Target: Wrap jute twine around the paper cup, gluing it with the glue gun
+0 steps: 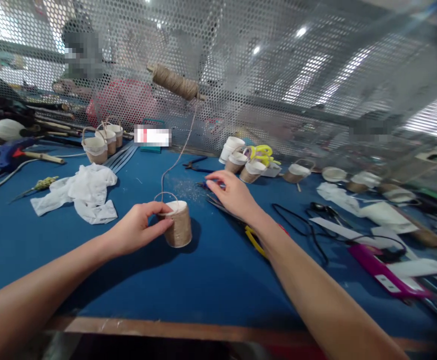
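Note:
My left hand (143,227) grips the rim of a small brown cup (180,227) with a white inside, thumb outside and fingers at the opening. A thin twine (183,150) runs from the cup up to a spool (175,82) on the mesh. To the right, my right hand (228,192) hovers over the blue table with thumb and forefinger curved toward each other, beside a small dark-blue-handled tool (202,185). Whether the fingers touch the tool is unclear. Scissors with yellow handles (255,242) lie partly under my right forearm.
White cloth (85,192) and a glue gun (14,154) lie left. Finished-looking cups (95,150) stand behind them. More cups (252,171), pliers (196,165) and yellow-handled scissors (261,154) are at the back. A magenta power strip (385,275) and cables lie right.

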The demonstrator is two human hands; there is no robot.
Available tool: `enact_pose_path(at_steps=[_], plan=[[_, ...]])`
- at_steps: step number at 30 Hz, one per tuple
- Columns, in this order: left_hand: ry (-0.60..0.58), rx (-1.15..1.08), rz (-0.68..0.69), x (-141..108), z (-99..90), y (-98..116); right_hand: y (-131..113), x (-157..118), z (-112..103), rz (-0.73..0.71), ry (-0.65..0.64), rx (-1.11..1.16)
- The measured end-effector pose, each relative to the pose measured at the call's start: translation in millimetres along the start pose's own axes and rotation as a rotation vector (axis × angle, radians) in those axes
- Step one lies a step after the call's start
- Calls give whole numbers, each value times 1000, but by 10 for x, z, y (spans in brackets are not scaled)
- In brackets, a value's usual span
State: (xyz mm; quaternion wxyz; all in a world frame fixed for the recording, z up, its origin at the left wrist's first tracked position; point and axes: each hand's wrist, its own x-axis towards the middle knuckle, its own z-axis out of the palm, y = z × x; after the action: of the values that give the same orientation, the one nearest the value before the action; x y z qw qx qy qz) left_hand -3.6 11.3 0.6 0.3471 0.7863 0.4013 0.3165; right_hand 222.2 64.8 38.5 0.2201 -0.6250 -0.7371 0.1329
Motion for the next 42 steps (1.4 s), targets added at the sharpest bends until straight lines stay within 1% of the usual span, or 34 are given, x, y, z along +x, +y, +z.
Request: enact_pose_path(at_steps=[3, 4, 6, 7, 9, 12, 15, 18, 21, 25, 28, 32, 38, 42], plan=[[-36, -32, 61, -14, -5, 10, -384, -141, -60, -299, -165, 137], [-58, -47, 81, -19, -12, 19, -474, -169, -65, -442, -225, 218], [-104, -94, 97, -28, -31, 47, -574, -193, -57, -573, -322, 233], [-122, -123, 94, -32, -43, 64, -587, -195, -50, -595, -352, 207], [-154, -182, 78, -37, -67, 94, -562, -200, -48, -572, -369, 133], [-196, -270, 32, -38, -93, 110, -485, -264, -88, -546, -324, 113], [-218, -365, -47, -34, -103, 95, -438, -402, -149, -506, -268, 111], [-218, -435, -103, -30, -101, 79, -418, -552, -171, -456, -251, 136], [-226, -469, -110, -31, -92, 72, -391, -654, -151, -438, -233, 156], [-265, -502, -110, -41, -80, 64, -342, -711, -117, -416, -225, 145], [-281, -545, -129, -50, -82, 77, -313, -725, -100, -386, -231, 165], [-298, -619, -180, -55, -88, 111, -278, -740, -72, -335, -275, 223], [-315, -689, -206, -61, -82, 101, -198, -774, -20, -219, -298, 382], [-349, -706, -207, -66, -80, 94, -169, -778, 4, -211, -345, 480]])
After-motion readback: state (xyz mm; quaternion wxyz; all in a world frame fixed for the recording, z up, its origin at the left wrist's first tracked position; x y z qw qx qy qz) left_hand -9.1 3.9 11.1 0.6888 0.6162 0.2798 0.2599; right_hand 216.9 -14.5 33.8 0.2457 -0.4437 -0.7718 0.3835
